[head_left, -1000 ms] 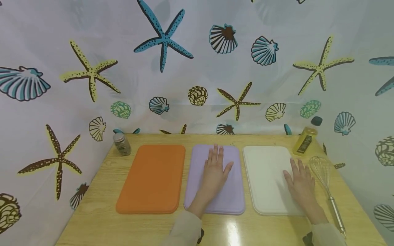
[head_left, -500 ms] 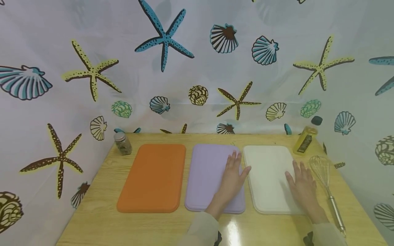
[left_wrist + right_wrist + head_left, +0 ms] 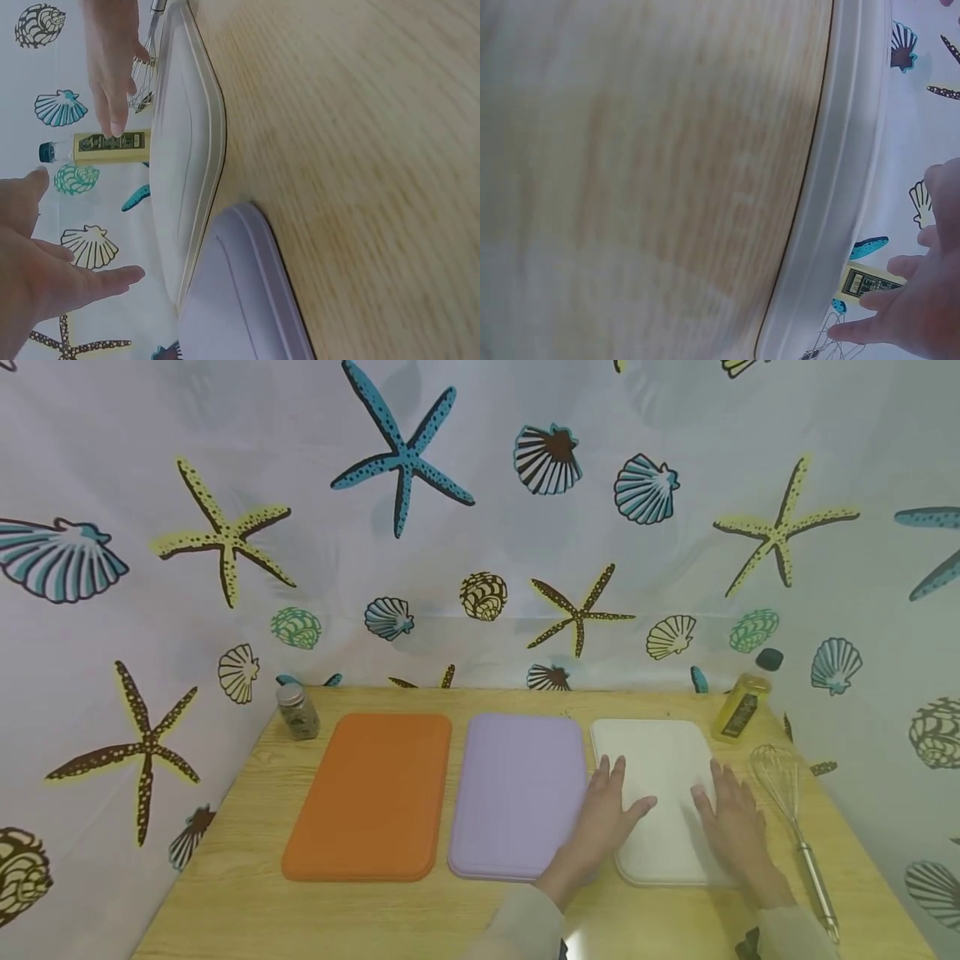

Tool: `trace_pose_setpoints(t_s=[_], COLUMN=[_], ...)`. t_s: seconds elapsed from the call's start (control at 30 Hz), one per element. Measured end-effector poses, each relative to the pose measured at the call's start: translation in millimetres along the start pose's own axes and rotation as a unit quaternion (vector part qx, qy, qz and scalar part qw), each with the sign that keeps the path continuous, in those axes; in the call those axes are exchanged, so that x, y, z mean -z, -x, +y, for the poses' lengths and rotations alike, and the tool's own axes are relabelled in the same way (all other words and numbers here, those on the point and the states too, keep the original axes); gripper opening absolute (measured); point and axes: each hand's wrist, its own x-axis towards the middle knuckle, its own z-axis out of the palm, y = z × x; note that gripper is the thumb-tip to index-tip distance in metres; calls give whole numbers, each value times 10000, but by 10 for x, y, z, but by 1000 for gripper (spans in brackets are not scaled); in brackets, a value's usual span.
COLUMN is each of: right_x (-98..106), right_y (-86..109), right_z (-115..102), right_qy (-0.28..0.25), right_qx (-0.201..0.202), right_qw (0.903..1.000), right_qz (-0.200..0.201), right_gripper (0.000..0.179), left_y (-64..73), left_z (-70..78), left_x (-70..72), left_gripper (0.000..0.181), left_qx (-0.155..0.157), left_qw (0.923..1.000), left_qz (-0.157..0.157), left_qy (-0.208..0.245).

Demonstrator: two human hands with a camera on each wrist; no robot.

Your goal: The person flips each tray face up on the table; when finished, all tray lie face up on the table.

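White is where both hands meet: the white board [image 3: 667, 831] lies at four o'clock in the head view. Your left hand [image 3: 606, 817] has moved off the purple board [image 3: 517, 793], near six o'clock, to the white board's nine o'clock side. Your right hand [image 3: 733, 828] stays at its three o'clock side, by the whisk [image 3: 801, 845]. So one board has a hand each side. Both hands hold nothing, fingers loose. You can't tell if they touch the board. Your left wrist hides purple's five o'clock corner.
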Motion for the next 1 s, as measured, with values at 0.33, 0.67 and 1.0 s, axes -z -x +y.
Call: trace_pose_setpoints(t_s=[0.33, 0.67, 1.0], right_x=[-37, -139, -55], right_y=[-78, -57, -69], right_z=[71, 155, 84], right_qy=[131, 188, 303], right_qx=[-203, -179, -505], right_qw=[9987, 9983, 9951], right_qz=[-438, -513, -789], right_gripper=[68, 68, 64], left_y=[79, 60, 99], left_z=[141, 87, 110], left_x=[-301, -405, -447], left_gripper=[72, 69, 74], left_qx=[255, 449, 698], left_qw=[9975, 9930, 9887], left_qz=[-216, 2, -76], left_qy=[-628, -1088, -1328])
